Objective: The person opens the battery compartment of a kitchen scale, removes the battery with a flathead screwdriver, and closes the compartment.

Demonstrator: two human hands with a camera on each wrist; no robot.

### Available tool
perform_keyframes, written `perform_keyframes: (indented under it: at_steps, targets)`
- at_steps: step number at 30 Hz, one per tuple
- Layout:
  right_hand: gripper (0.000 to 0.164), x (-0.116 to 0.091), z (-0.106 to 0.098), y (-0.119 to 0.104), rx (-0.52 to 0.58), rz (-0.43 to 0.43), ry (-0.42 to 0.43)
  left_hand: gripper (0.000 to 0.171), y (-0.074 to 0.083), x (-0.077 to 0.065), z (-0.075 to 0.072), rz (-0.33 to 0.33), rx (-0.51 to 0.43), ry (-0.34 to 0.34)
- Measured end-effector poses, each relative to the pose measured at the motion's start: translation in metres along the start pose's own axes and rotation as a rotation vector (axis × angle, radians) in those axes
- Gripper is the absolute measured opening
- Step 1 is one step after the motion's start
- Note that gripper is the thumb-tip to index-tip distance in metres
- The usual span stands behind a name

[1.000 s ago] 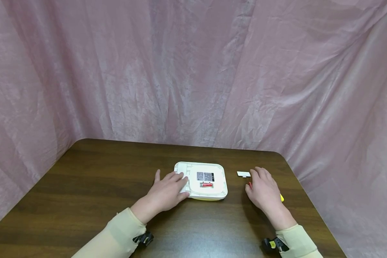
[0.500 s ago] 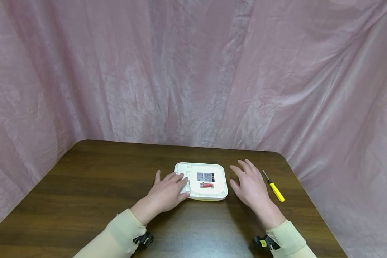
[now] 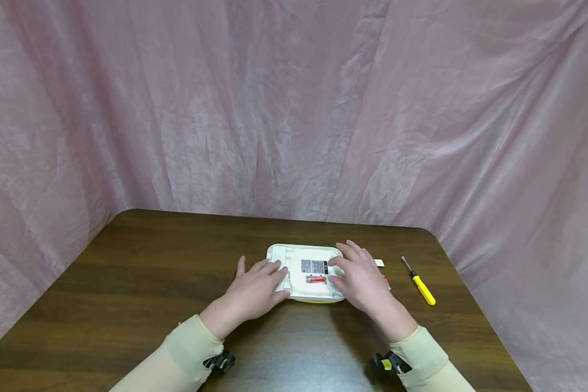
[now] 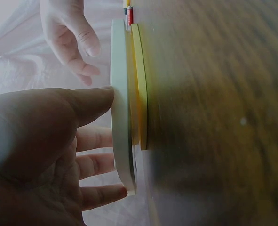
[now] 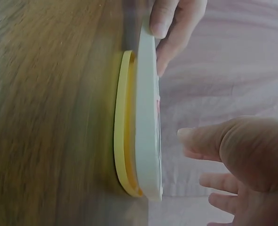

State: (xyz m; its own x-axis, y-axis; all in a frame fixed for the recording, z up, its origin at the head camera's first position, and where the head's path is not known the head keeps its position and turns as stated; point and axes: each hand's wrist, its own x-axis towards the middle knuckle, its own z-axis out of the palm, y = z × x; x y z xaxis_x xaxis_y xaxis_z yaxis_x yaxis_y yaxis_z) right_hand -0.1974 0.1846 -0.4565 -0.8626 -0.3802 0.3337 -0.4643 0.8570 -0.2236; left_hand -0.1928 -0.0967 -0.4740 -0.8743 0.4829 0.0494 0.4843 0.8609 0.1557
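A flat white device (image 3: 299, 296) lies underside up on the table, with a label and a red battery (image 3: 316, 279) in its small compartment. Its yellow part (image 5: 122, 127) is underneath. My left hand (image 3: 252, 291) rests on the device's left end, fingers fairly straight, thumb at the near edge. Over the right end hovers my right hand (image 3: 365, 280), fingers spread and holding nothing; the right wrist view shows a gap between it and the device. A small white cover (image 3: 379, 263) and a red battery-like piece (image 3: 386, 282) lie beyond the right hand, both partly hidden.
A screwdriver (image 3: 423, 288) with a yellow handle lies to the right of the right hand. The brown wooden table (image 3: 152, 261) ends at a pink curtain (image 3: 274, 109) behind it.
My right hand has moved left, from beside the white cover and red piece to over the device's right end. The screwdriver has come into fuller view. My left hand stays put.
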Motion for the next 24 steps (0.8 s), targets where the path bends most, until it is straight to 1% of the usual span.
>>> perform_keyframes:
  at_steps: [8, 15, 20, 24]
  targets:
    - [0.019, 0.006, 0.005, -0.006, 0.026, -0.05, -0.021, 0.06, 0.0, 0.0, -0.001, 0.002, -0.003, -0.001]
    - [0.012, 0.01, 0.011, -0.01, 0.031, -0.05, -0.057, 0.059, 0.0, 0.0, -0.003, 0.004, -0.006, -0.001]
    - [0.009, 0.01, 0.015, -0.01, 0.025, -0.057, -0.054, 0.059, 0.001, 0.0, -0.004, 0.002, -0.007, -0.002]
    - [0.01, 0.01, 0.016, -0.01, 0.03, -0.078, -0.045, 0.059, 0.001, 0.0, -0.003, 0.001, -0.005, -0.005]
